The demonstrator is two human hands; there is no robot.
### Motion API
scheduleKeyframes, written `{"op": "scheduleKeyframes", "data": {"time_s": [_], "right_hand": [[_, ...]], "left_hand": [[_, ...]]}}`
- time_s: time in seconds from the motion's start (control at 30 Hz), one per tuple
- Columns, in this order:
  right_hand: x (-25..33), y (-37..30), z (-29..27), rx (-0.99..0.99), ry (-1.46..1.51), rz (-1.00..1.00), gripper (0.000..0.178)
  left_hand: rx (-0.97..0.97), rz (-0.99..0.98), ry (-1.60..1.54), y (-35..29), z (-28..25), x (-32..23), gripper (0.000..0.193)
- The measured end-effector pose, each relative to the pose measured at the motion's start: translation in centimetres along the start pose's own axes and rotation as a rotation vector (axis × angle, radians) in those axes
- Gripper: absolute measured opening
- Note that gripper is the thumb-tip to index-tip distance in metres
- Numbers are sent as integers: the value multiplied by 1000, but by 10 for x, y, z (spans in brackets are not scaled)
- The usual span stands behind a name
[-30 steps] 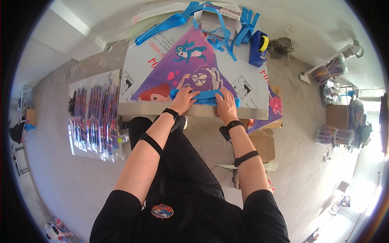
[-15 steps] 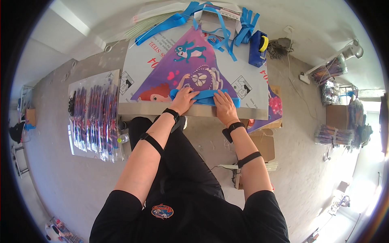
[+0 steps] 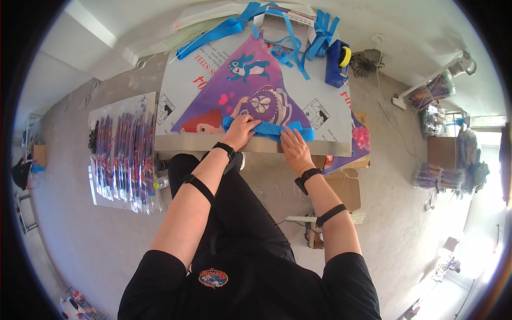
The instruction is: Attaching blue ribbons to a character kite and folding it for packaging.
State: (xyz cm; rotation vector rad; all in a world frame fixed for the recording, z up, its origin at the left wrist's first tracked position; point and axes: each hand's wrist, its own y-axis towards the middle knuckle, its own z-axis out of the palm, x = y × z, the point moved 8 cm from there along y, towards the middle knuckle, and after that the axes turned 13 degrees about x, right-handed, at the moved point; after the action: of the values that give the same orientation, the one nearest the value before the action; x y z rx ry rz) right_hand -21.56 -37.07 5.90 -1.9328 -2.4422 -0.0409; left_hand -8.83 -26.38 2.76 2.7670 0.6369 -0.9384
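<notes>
A purple triangular kite (image 3: 221, 88), printed with a cartoon figure, a small blue animal and pink hearts, lies on the table with its wide end toward me. Across that near end runs a folded blue ribbon (image 3: 268, 130). My left hand (image 3: 241, 132) is closed on the ribbon's left part, fingertips pressing it down. On its right part, my right hand (image 3: 294, 147) has its fingers drawn together over the ribbon, whose end (image 3: 305, 132) sticks out beyond them. My fingers and palms hide part of the folds.
More blue ribbons (image 3: 213, 36) and a box (image 3: 288, 24) lie at the table's far side, beside a blue tape dispenser (image 3: 337, 64) with yellow tape. Wrapped kites (image 3: 125, 154) cover a board on the left. A metal strip (image 3: 197, 144) edges the table near me.
My right hand has slid slightly down toward the table's near edge, and the ribbon's right end now bunches above its fingers. My left hand stays nearly in place.
</notes>
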Motion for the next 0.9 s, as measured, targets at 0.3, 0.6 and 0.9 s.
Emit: {"op": "scheduleKeyframes", "data": {"time_s": [0.3, 0.6, 0.9], "right_hand": [[2, 13, -43, -97, -36, 23, 32], [4, -2, -13, -17, 7, 37, 31], [-13, -5, 12, -33, 234, 176, 31]], "left_hand": [[51, -57, 27, -2, 3, 3, 42], [20, -16, 10, -1, 1, 0, 45], [35, -29, 16, 1, -2, 1, 47]]}}
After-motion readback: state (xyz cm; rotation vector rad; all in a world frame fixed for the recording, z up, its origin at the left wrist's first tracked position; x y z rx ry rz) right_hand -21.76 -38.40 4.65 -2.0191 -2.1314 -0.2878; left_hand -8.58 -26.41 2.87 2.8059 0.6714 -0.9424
